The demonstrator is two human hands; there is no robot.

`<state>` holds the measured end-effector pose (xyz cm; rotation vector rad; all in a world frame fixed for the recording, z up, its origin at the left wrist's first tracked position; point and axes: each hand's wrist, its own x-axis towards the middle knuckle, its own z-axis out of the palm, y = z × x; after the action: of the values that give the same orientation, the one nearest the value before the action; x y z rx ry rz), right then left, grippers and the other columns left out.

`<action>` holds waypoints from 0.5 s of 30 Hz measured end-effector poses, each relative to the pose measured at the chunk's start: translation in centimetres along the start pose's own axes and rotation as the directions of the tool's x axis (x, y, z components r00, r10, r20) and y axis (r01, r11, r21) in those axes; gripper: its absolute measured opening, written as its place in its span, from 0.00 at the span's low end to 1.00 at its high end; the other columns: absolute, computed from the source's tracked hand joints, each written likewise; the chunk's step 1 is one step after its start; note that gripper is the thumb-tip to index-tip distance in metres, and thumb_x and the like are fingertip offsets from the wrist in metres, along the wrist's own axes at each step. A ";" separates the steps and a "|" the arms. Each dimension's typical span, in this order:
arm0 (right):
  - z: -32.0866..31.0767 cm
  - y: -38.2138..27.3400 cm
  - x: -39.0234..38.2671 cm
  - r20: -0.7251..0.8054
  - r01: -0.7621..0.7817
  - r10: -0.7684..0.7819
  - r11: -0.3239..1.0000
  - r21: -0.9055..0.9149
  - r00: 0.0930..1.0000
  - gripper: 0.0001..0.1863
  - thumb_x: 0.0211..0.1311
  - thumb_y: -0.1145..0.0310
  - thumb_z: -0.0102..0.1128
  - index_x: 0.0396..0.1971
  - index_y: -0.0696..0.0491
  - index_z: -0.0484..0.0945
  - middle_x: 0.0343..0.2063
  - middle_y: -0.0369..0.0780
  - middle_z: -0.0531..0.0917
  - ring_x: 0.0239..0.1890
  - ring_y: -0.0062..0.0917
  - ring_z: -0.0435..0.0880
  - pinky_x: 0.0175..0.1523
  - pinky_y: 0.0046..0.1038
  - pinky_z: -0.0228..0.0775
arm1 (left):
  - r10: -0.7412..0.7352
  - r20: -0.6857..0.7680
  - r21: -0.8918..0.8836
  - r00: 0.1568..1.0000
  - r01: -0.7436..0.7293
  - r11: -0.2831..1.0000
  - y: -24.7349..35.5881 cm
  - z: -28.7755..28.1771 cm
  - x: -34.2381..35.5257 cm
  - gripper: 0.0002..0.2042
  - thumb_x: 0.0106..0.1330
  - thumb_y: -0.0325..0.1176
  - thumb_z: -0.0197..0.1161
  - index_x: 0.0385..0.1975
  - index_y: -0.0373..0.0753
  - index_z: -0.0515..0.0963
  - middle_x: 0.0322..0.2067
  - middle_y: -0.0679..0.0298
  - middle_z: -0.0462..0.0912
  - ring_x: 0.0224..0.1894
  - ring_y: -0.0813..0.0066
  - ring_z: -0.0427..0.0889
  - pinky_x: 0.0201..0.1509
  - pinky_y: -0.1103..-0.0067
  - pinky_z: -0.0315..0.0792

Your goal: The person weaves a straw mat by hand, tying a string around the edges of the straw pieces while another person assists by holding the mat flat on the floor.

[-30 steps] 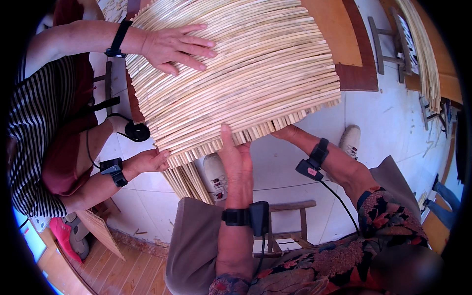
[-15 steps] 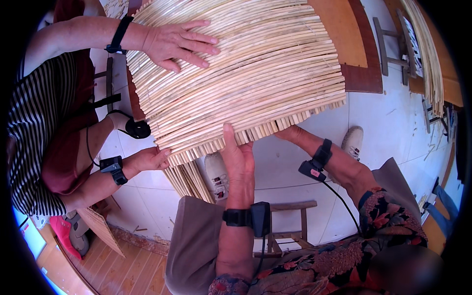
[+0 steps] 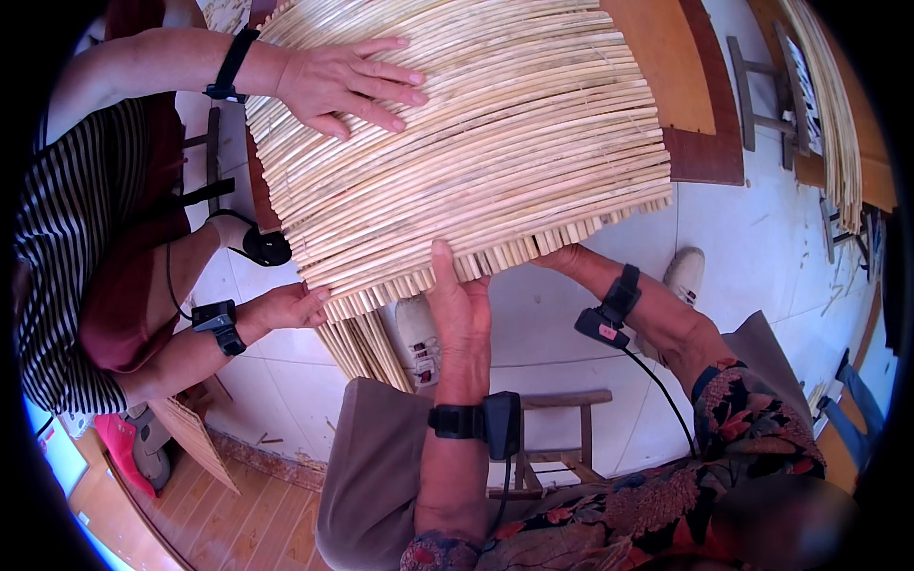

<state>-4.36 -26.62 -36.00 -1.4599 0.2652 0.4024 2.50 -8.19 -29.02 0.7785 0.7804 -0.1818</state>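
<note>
A mat of thin, pale sticks (image 3: pixel 476 143) lies across the table, with cut stick ends along its near edge. My left hand (image 3: pixel 462 300) is closed on that edge, thumb on top and fingers mostly underneath. Farther right, my right hand (image 3: pixel 560 257) reaches under the same edge; the mat hides its fingers. A co-worker's spread hand (image 3: pixel 352 88) rests flat on top of the mat. The co-worker's other hand (image 3: pixel 300 306) pinches the mat's near left corner.
Under the near left corner is a bundle of sticks (image 3: pixel 367 347). A wooden stool (image 3: pixel 566 400) stands below my arms. The brown table edge (image 3: pixel 709 167) shows at right, with long sticks (image 3: pixel 838 124) beyond it. A cable (image 3: pixel 662 385) trails from my right wrist.
Almost nothing differs. The view has shifted very slightly; my hands and the co-worker's hands keep their places on the mat.
</note>
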 end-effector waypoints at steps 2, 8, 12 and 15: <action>0.1 0.2 0.4 0.006 -0.003 0.003 1.000 0.004 1.000 0.22 0.56 0.64 0.57 0.50 0.55 0.68 0.47 0.42 0.73 0.46 0.27 0.71 0.48 0.27 0.67 | -0.022 -0.003 -0.062 1.000 0.021 0.998 0.2 -0.9 0.3 0.26 0.62 0.38 0.56 0.58 0.41 0.56 0.52 0.60 0.66 0.52 0.67 0.70 0.51 0.69 0.72; 0.0 0.3 -1.5 -0.019 -0.002 0.002 1.000 0.002 1.000 0.22 0.56 0.64 0.57 0.50 0.55 0.68 0.47 0.43 0.73 0.46 0.28 0.71 0.48 0.27 0.67 | -0.028 -0.013 -0.066 1.000 0.027 0.997 -0.4 -0.5 0.7 0.24 0.63 0.36 0.54 0.57 0.44 0.56 0.51 0.61 0.67 0.50 0.68 0.71 0.46 0.70 0.74; 0.1 0.3 -0.8 -0.023 -0.006 0.006 1.000 0.015 1.000 0.22 0.56 0.64 0.57 0.50 0.55 0.68 0.47 0.43 0.73 0.46 0.28 0.71 0.48 0.27 0.67 | -0.021 0.001 0.084 1.000 0.021 0.996 -0.6 -1.0 0.5 0.27 0.60 0.46 0.57 0.54 0.39 0.60 0.47 0.60 0.71 0.45 0.69 0.74 0.42 0.72 0.74; 0.2 0.4 -0.8 -0.026 -0.010 0.010 1.000 0.022 1.000 0.22 0.56 0.64 0.57 0.50 0.55 0.68 0.47 0.43 0.73 0.46 0.28 0.71 0.48 0.27 0.67 | 0.000 -0.011 0.120 1.000 0.001 0.993 -0.5 -1.3 0.9 0.25 0.60 0.47 0.56 0.52 0.40 0.62 0.42 0.62 0.73 0.39 0.71 0.75 0.34 0.74 0.73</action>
<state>-5.25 -26.45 -35.99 -1.4439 0.2973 0.3875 2.17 -7.52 -30.47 0.8933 0.7857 -0.2267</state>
